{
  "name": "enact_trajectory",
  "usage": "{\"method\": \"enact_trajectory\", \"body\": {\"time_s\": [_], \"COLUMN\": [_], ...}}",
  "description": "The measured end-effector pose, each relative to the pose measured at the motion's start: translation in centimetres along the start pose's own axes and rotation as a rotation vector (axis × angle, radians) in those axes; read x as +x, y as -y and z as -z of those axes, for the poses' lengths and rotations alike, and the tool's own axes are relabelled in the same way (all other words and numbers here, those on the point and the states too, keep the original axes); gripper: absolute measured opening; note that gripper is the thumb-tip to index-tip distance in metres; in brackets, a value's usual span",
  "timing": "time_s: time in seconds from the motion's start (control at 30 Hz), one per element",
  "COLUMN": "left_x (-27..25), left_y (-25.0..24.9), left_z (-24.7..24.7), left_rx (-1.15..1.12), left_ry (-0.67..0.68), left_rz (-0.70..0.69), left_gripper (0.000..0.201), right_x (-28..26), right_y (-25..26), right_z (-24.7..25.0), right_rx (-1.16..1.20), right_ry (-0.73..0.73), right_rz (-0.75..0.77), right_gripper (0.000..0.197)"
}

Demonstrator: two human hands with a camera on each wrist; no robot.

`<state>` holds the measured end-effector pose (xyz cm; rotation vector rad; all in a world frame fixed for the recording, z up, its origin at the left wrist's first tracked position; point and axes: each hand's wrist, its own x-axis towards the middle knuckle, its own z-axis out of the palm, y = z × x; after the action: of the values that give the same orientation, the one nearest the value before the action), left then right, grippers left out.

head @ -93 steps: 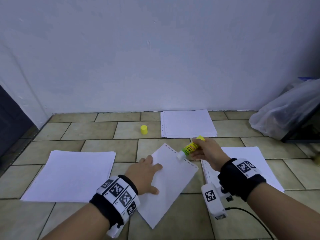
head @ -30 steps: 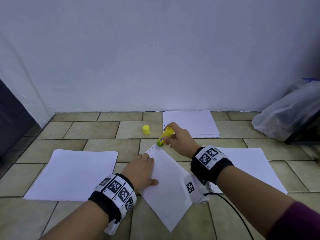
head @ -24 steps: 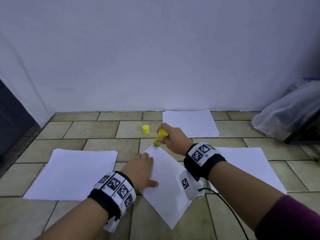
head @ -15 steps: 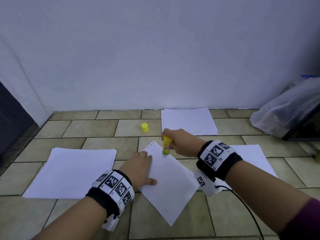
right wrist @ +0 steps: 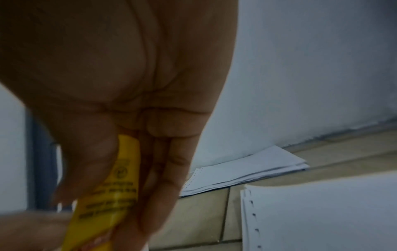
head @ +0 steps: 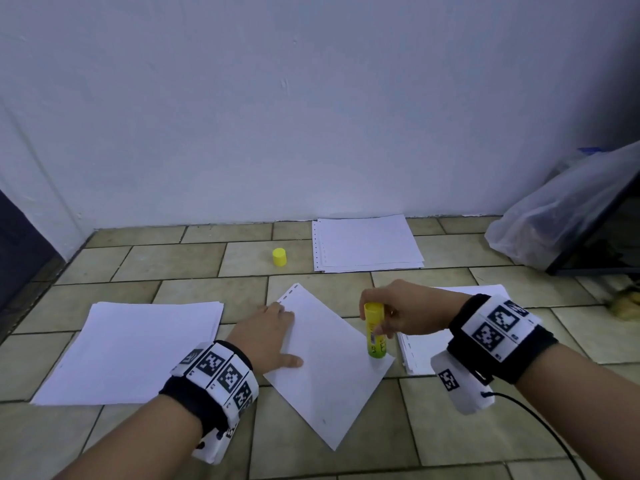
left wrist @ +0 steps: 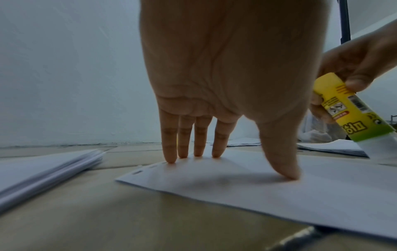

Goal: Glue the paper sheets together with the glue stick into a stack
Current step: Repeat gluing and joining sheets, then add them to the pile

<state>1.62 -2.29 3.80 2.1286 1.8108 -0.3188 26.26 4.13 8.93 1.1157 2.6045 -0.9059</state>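
Note:
A single white sheet (head: pixel 329 372) lies turned like a diamond on the tiled floor. My left hand (head: pixel 268 336) presses flat on its left edge, fingers straight (left wrist: pixel 197 146). My right hand (head: pixel 405 311) grips the yellow-green glue stick (head: pixel 375 332) upright, tip down on the sheet's right corner. In the left wrist view the glue stick (left wrist: pixel 352 110) comes in from the right, white tip on the sheet (left wrist: pixel 279 190). The right wrist view shows the fingers wrapped round the stick (right wrist: pixel 109 195).
A paper pile (head: pixel 135 351) lies at the left, another pile (head: pixel 367 244) at the back by the wall, a third (head: pixel 426 344) under my right wrist. The yellow cap (head: pixel 279 257) stands on the tiles. A plastic bag (head: pixel 561 213) sits at the right.
My right hand has run the glue stick from the sheet's far corner down its right edge to the right corner. My left hand stayed pressed on the sheet.

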Motion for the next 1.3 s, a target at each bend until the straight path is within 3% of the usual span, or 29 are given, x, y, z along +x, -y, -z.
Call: {"method": "enact_trajectory", "body": {"time_s": [0.07, 0.17, 0.33, 0.4, 0.47, 0.53, 0.63, 0.73, 0.83, 0.93, 1.07, 1.3], "left_x": [0.0, -0.2, -0.8, -1.0, -1.0, -1.0, -1.0, -1.2, -1.3, -1.4, -1.4, -1.4], "left_y": [0.2, 1.0, 2.3, 2.5, 2.6, 2.8, 3.1, 3.6, 3.6, 3.5, 3.5, 3.8], "left_z": [0.0, 0.0, -0.2, -0.3, -0.4, -0.4, -0.3, -0.3, -0.4, -0.6, -0.8, -1.0], "left_rx": [0.014, 0.028, -0.129, -0.158, -0.177, -0.161, -0.154, -0.132, -0.117, -0.114, -0.116, -0.141], "left_ry": [-0.021, -0.038, -0.078, -0.094, -0.088, -0.081, -0.054, -0.024, -0.031, -0.049, -0.057, -0.061], "left_rz": [0.019, 0.02, 0.036, 0.032, 0.041, 0.053, 0.046, 0.016, 0.006, 0.006, 0.003, 0.003], "left_gripper": [0.058, 0.047, 0.048, 0.049, 0.053, 0.06, 0.074, 0.087, 0.089, 0.089, 0.088, 0.088], "right_x": [-0.2, -0.6, 0.2, 1.1, 2.2, 3.9, 7.1, 10.6, 13.0, 14.6, 15.6, 15.7], "right_y": [-1.0, -2.3, -2.9, -2.3, -1.4, -0.3, 1.3, 2.4, 3.5, 4.6, 5.1, 5.1], "right_z": [0.5, 1.2, 0.4, -0.5, -1.0, -1.4, -1.5, -1.7, -1.6, -1.2, -1.2, -1.3], "right_rx": [0.174, 0.712, 1.492, 1.651, 1.703, 1.612, 1.242, 0.883, 0.567, 0.357, 0.258, 0.193], "right_ry": [0.011, -0.055, -0.239, -0.253, -0.269, -0.298, -0.402, -0.533, -0.641, -0.579, -0.518, -0.459], "right_rz": [-0.026, -0.034, 0.04, 0.109, 0.15, 0.134, -0.031, -0.17, -0.24, -0.252, -0.271, -0.259], "right_gripper": [0.013, 0.01, 0.049, 0.073, 0.073, 0.05, 0.024, 0.03, 0.033, 0.024, 0.021, 0.045]}}
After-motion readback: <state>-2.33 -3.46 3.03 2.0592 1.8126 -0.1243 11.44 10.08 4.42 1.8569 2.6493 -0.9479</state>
